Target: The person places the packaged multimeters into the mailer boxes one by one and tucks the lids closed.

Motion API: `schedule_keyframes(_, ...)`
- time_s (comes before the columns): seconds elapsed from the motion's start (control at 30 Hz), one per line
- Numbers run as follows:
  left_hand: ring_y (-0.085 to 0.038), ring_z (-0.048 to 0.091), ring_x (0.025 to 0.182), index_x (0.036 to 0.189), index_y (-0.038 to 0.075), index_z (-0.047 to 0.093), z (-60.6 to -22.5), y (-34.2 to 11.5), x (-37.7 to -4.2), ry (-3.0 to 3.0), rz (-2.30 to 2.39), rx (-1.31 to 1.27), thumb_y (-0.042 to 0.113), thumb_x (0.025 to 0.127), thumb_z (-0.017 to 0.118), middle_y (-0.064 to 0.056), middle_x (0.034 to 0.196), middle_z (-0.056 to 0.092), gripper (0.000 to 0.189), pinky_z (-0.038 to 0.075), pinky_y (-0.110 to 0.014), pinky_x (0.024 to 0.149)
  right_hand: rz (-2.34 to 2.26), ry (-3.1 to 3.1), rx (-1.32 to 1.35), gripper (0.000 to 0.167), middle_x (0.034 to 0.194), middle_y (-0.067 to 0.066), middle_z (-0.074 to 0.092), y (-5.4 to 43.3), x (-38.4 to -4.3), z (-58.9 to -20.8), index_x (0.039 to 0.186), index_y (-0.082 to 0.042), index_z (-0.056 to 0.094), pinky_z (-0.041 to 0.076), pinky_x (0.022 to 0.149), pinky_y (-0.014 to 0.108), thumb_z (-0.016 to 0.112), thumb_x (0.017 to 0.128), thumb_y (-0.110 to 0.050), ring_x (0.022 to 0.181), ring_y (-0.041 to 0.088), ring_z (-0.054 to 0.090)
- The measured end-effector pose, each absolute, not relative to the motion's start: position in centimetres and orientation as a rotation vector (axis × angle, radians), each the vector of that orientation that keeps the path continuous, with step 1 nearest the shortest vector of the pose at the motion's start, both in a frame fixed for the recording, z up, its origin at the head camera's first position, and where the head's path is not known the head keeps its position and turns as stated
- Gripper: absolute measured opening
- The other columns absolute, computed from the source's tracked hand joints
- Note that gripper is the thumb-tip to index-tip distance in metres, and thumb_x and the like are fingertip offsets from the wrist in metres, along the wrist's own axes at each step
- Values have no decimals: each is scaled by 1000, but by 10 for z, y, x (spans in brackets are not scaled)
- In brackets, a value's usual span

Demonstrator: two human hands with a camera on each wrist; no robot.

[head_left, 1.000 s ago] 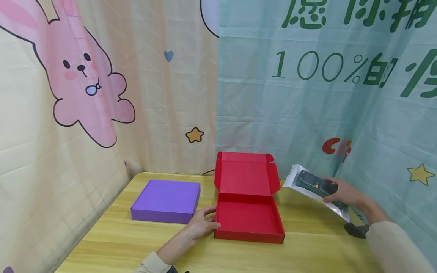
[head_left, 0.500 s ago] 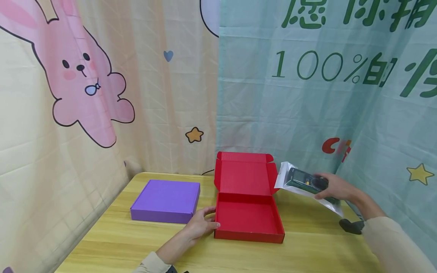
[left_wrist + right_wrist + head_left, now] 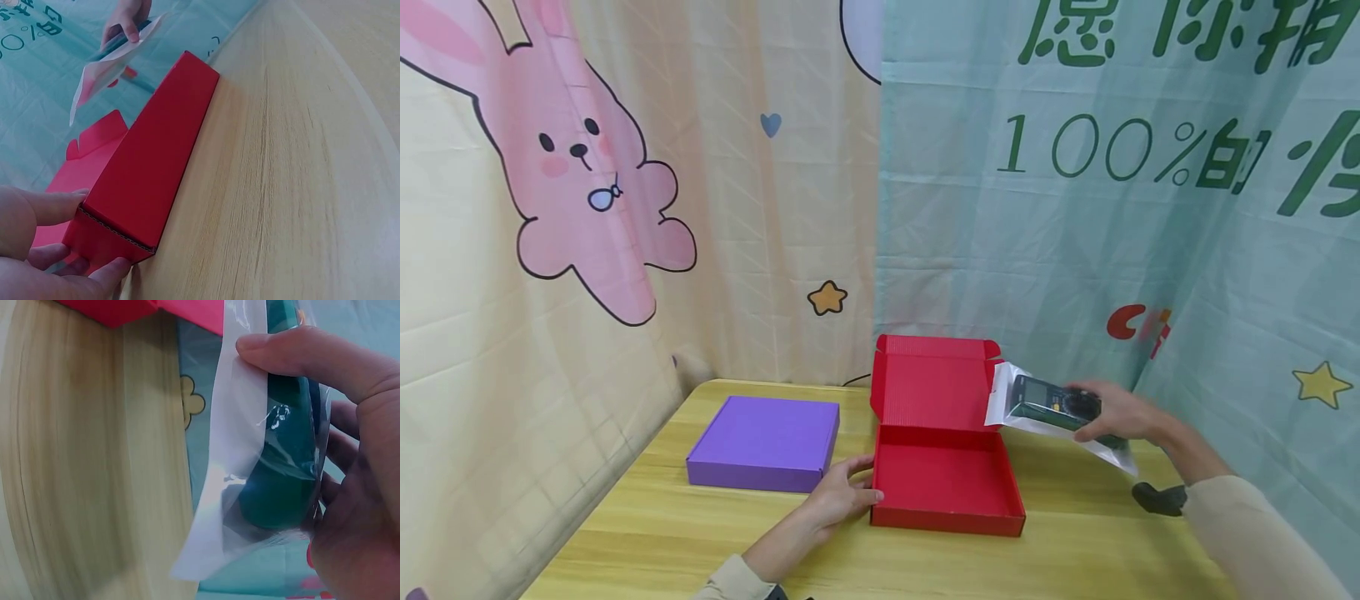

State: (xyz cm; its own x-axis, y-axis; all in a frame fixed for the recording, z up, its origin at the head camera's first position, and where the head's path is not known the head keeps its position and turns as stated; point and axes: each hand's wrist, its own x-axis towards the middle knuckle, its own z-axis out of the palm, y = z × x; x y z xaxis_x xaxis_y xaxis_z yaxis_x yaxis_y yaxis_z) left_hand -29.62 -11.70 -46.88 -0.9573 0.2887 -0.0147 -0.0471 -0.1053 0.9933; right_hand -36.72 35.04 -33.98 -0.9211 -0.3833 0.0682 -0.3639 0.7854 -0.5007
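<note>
Curtains (image 3: 760, 217): beige with a pink rabbit on the left, blue-green with green lettering on the right; unchanged.
Table (image 3: 647, 533): yellowish wood grain, carrying both boxes.
Red box (image 3: 949, 522): in the middle of the table, lid (image 3: 932, 387) raised at the back, tray facing up; in the same place as a second ago.
Purple box (image 3: 767, 433): closed, lying flat to the left of the red one; it has not moved.
Bagged device (image 3: 1037, 398): dark green with a screen and dial, in a clear and white bag, held tilted in the air. A second ago it showed wholly right of the lid; now its left end overlaps the lid's right edge in the head view.
Right hand (image 3: 1116, 412): closed around the bagged device, thumb in front; it has shifted left.
Left hand (image 3: 841, 496): partly curled, gripping the red box's near left corner; unmoved.
Dark object (image 3: 1157, 500): beside the right sleeve (image 3: 1262, 533), shifted left with it.
</note>
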Motion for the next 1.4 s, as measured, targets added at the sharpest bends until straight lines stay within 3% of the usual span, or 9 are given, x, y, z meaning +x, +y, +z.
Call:
schedule_keyframes(0.2,-37,56,125,151,-14,35,-468,-117,-295,1942,2150,259,-14,88,71,-32,151,40,72,58,-36,89,-807,2894,-624,93,128,17,51,332,-372,-344,148,0,46,51,79,39,90,72,-32,111,35,47)
schedule_keyframes(0.43,-36,56,125,151,-13,36,-467,-118,-294,1948,2146,257,-13,88,72,-31,151,41,72,58,-36,89,-779,2884,-666,95,131,16,51,307,-373,-347,146,-2,49,53,83,41,93,68,-33,116,37,46)
schedule_keyframes(0.87,-33,59,122,151,-12,37,-468,-117,-294,1934,2154,249,-12,89,72,-30,151,41,71,58,-37,90,-806,2799,-768,97,129,9,53,267,-369,-360,145,-8,52,57,81,40,98,63,-31,118,33,48)
schedule_keyframes(1.4,-37,56,124,153,-7,39,-469,-117,-296,1977,2128,192,-8,89,74,-26,150,43,73,58,-40,92,-750,2684,-999,86,123,-1,55,219,-376,-388,139,-11,57,56,82,38,97,66,-29,114,26,51)
